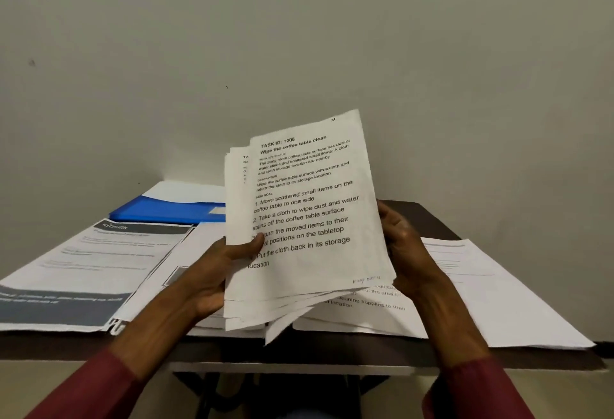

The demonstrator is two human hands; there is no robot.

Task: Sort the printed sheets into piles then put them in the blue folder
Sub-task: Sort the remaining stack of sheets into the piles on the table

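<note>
Left hand [212,272] pinches sheets [309,219] at 9 o'clock edge, right hand [408,252] grips 3 o'clock edge. Sheets up over table [432,216]; folder [166,211] at 10 o'clock. Read top, peel one sheet, hold rest tight.

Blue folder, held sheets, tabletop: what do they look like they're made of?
Blue folder: probably plastic; it has a smooth, saturated surface with a faint sheen.
Held sheets: thin matte printer paper; they are slightly crinkled and the lower edges fan and curl.
Tabletop: dark brown and matte; wood or laminate, can't tell which.
</note>
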